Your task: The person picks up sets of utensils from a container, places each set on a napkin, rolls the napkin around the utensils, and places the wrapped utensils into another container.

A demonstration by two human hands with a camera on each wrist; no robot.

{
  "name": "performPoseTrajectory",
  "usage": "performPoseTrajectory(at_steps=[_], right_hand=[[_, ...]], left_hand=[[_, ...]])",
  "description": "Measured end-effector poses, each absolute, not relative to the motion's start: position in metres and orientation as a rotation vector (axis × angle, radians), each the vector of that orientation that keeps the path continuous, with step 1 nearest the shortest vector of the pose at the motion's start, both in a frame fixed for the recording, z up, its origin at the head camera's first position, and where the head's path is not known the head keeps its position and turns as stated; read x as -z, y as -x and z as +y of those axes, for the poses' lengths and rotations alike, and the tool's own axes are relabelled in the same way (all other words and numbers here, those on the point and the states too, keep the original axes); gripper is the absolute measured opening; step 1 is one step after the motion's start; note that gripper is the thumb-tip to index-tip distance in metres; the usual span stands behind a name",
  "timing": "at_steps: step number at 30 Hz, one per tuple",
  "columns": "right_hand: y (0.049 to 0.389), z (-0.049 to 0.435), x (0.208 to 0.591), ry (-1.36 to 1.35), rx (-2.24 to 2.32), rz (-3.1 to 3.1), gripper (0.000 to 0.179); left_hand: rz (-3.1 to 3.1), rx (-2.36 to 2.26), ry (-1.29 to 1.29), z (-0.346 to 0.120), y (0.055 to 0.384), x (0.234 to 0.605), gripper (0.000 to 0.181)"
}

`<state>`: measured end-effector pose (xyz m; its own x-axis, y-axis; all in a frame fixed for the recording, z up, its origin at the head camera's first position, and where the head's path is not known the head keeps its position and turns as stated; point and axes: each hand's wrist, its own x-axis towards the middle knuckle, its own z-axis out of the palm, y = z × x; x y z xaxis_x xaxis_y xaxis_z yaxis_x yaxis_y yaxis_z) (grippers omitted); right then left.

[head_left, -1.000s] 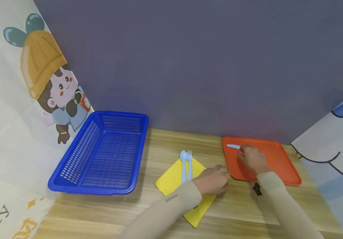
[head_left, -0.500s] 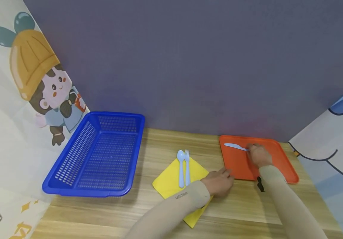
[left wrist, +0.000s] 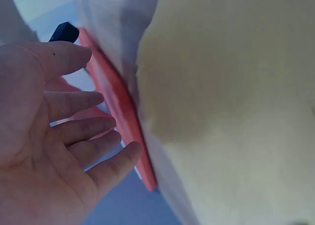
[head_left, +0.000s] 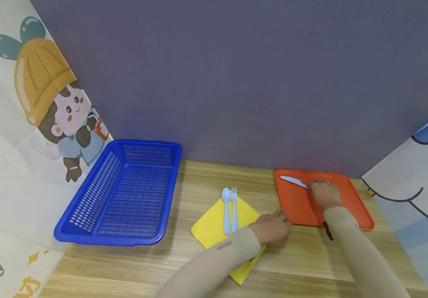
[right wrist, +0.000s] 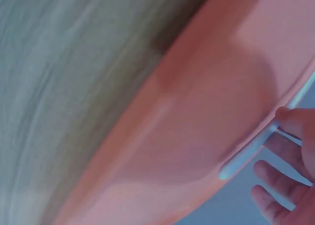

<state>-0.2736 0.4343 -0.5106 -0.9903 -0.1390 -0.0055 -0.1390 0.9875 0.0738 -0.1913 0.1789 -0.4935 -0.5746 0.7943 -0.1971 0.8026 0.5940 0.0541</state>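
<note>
On the orange tray (head_left: 291, 209) lies a light-blue plastic knife (head_left: 292, 180), its blade pointing left. My right hand (head_left: 324, 194) covers the knife's handle in the head view. In the right wrist view, thumb and forefinger pinch the knife (right wrist: 251, 153) while the other fingers are spread. My left hand (head_left: 275, 229) is at the tray's near left corner, beside the yellow napkin (head_left: 208, 227). The left wrist view shows that hand (left wrist: 64, 121) with fingers extended towards the tray's edge (left wrist: 120, 107), holding nothing. A light-blue spoon (head_left: 227, 211) and fork (head_left: 234, 209) lie side by side on the napkin.
A deep blue plastic basket (head_left: 162, 223) with perforated walls stands on the left of the wooden table (head_left: 199, 174). Behind everything rises a grey-purple panel (head_left: 214, 82). Printed sheets with cartoon figures flank both sides.
My right hand has shifted right over the tray, along the knife, uncovering more of its blade. My left hand has moved right to the tray's corner, and the spoon and fork are more exposed.
</note>
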Motion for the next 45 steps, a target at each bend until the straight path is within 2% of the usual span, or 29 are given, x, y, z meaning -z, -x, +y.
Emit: performPoseTrajectory(at_steps=[6,9,13,20,26,31,38,45], right_hand=[[0.259,0.412,0.497,0.333,-0.234,3.185,0.033],[0.246,0.396,0.488,0.398,-0.292,3.230,0.024],[0.227,0.370,0.480,0.469,-0.254,3.323,0.009],[0.199,0.326,0.482,0.641,-0.089,3.438,0.021],[0.189,0.294,0.487,0.493,0.158,3.355,0.022],[0.189,0.267,0.487,0.429,0.420,3.235,0.026],[0.197,0.237,0.490,0.227,0.593,3.048,0.024],[0.203,0.217,0.498,0.178,0.647,3.035,0.021]], left_hand=[[2.679,-0.067,-1.431,0.152,0.194,0.486,0.037],[2.713,-0.104,-1.400,0.132,0.192,0.483,0.033],[2.776,-0.119,-1.316,0.102,0.185,0.480,0.040],[2.858,-0.190,-1.183,0.045,0.173,0.480,0.047],[2.916,-0.293,-1.039,0.008,0.166,0.485,0.042],[2.902,-0.319,-0.933,-0.011,0.161,0.490,0.047],[2.932,-0.278,-0.945,-0.021,0.156,0.496,0.045],[2.936,-0.267,-0.936,-0.023,0.151,0.499,0.046]])
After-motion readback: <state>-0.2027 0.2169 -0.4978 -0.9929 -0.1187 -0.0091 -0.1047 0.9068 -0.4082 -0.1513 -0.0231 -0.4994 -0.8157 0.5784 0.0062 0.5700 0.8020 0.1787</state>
